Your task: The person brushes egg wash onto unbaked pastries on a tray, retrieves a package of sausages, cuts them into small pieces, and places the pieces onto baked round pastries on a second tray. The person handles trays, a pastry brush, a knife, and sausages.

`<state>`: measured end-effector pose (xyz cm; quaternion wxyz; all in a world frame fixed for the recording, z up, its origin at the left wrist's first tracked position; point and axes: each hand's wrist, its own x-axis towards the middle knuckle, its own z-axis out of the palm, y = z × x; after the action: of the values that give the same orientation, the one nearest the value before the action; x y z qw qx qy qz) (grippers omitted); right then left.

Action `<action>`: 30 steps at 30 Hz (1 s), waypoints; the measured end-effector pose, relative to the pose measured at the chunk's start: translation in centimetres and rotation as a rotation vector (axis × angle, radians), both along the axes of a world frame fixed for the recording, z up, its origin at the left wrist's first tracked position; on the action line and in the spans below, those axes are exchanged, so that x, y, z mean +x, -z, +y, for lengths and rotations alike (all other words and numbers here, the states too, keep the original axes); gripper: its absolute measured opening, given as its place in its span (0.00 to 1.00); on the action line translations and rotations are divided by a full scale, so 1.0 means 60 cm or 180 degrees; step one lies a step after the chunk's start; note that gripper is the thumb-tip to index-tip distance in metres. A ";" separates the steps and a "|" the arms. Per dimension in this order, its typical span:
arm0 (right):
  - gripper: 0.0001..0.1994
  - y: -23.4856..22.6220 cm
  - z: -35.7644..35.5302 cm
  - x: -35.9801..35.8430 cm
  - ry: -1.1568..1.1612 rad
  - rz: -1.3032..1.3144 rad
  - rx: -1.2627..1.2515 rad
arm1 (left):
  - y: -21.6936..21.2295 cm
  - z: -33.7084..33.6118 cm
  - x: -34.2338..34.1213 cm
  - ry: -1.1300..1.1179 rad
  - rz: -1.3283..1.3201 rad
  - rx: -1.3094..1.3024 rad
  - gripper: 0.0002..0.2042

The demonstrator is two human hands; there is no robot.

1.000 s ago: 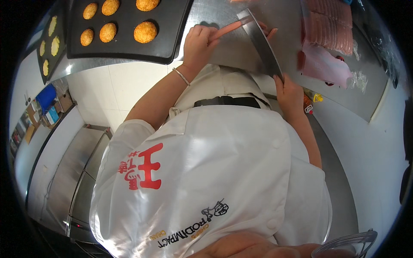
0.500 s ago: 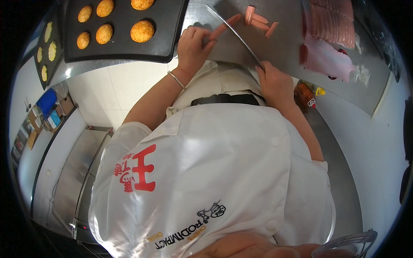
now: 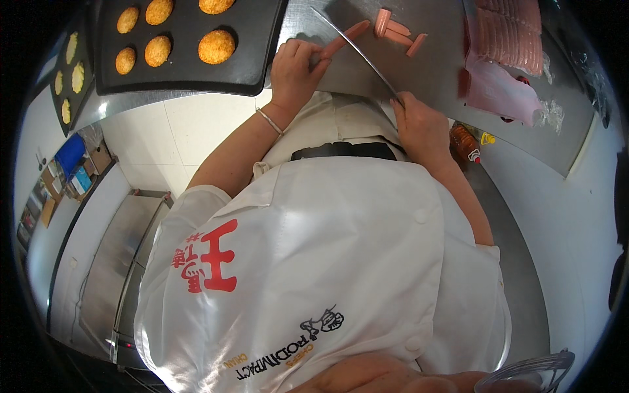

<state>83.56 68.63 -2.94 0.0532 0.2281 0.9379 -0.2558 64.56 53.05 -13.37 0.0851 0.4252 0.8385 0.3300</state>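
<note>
My right hand [image 3: 422, 128] grips the near end of a long knife [image 3: 367, 60], whose thin blade slants up to the left. The blade lies across a pink sausage [image 3: 346, 39] on the steel counter. At the sausage's near end, the closed fingers of my left hand [image 3: 295, 72] pinch it. Whether the blade has cut into it, I cannot tell. Just right of the blade lie several cut sausage pieces [image 3: 396, 29].
A dark baking tray [image 3: 183, 82] with several golden round buns stands at the left, and another tray [image 3: 82, 98] holds pale dough. An opened pack of sausages [image 3: 504, 36] lies on the right of the steel counter [image 3: 426, 78]. Below the counter stands a bottle of reddish-brown liquid [image 3: 464, 143].
The view has shifted very slightly. Both hands, the knife and the sausage hold nearly the same positions.
</note>
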 end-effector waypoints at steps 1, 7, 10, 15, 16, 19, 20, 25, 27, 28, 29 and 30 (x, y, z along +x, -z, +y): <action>0.08 0.000 0.000 0.000 -0.0007 0.0014 0.0010 | 0.001 0.001 0.001 -0.0036 -0.0031 0.0021 0.11; 0.08 0.000 0.001 -0.002 -0.0065 -0.0013 0.0098 | 0.006 0.001 0.000 -0.0048 -0.0058 0.0044 0.11; 0.08 0.003 -0.001 0.000 -0.0096 -0.0087 0.0199 | -0.011 0.012 0.002 -0.0044 -0.0066 0.0022 0.13; 0.09 0.007 -0.001 0.005 -0.0099 -0.0038 0.0187 | -0.013 0.048 -0.001 0.0083 0.0100 -0.0127 0.13; 0.09 0.007 -0.002 0.005 -0.0093 -0.0065 0.0188 | -0.013 0.055 0.000 0.0072 0.0087 -0.0231 0.13; 0.09 0.004 -0.002 0.005 -0.0049 -0.0057 0.0170 | -0.010 0.065 -0.003 0.0080 0.0212 -0.0272 0.10; 0.09 0.003 -0.002 0.005 -0.0034 -0.0040 0.0161 | -0.008 0.066 -0.004 0.0087 0.0279 -0.0241 0.09; 0.09 0.005 -0.003 0.008 -0.0040 -0.0019 0.0118 | -0.001 0.060 -0.002 0.0043 0.0185 -0.0285 0.11; 0.09 0.006 -0.003 0.009 -0.0004 0.0017 0.0085 | 0.000 0.060 -0.001 0.0015 0.0153 -0.0235 0.11; 0.09 0.008 -0.004 0.011 0.0026 0.0039 0.0060 | -0.002 0.061 -0.001 0.0024 0.0129 -0.0189 0.11; 0.09 0.009 -0.004 0.011 0.0053 0.0060 0.0036 | -0.003 0.061 -0.002 0.0031 0.0104 -0.0143 0.11; 0.09 0.009 -0.004 0.011 0.0046 0.0050 0.0047 | -0.005 0.063 -0.002 0.0008 0.0116 -0.0134 0.10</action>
<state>84.21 68.38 -3.51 0.0423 0.2331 0.9385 -0.2511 64.46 56.81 -13.08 0.0790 0.4303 0.8461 0.3044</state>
